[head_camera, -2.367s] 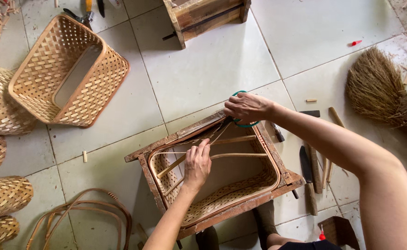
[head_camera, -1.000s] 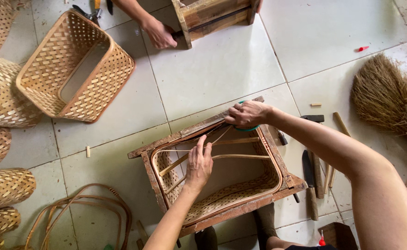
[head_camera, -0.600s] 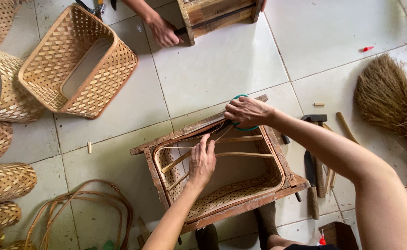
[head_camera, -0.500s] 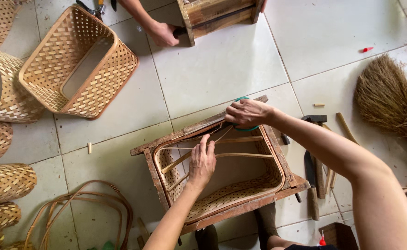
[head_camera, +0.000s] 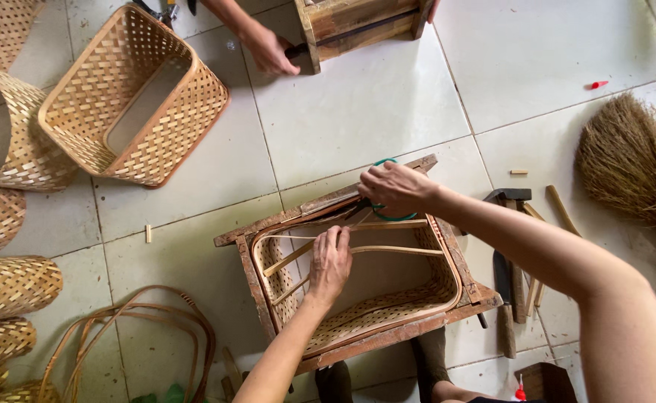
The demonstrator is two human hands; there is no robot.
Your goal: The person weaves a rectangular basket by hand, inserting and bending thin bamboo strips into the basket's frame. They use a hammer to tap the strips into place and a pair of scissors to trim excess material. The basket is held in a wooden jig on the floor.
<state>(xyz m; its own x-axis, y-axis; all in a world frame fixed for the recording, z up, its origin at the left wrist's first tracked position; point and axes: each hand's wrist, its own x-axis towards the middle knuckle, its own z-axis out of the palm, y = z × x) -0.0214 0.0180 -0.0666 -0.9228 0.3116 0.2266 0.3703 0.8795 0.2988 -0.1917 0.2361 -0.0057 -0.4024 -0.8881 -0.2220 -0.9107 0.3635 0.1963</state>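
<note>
A woven bamboo basket (head_camera: 387, 310) sits inside a rectangular wooden frame (head_camera: 249, 280) on the tiled floor. My left hand (head_camera: 330, 263) rests inside it, fingers pressing on thin bamboo strips (head_camera: 395, 250) that cross the opening. My right hand (head_camera: 393, 188) is at the frame's far edge, closed on a tool with green handles (head_camera: 384, 213) that touches the strips' ends.
Another person's hand (head_camera: 268, 48) touches a second wooden frame (head_camera: 361, 22) at the top. A finished square basket (head_camera: 130, 97) and several woven pieces (head_camera: 3, 287) lie at the left. A hammer (head_camera: 508, 198), a knife (head_camera: 503, 298) and a broom (head_camera: 630, 164) lie at the right. Bent bamboo hoops (head_camera: 130, 328) lie at the bottom left.
Another person's hand has come into view at the top and touches the second frame. My hands stay on the basket, with the view shifted slightly.
</note>
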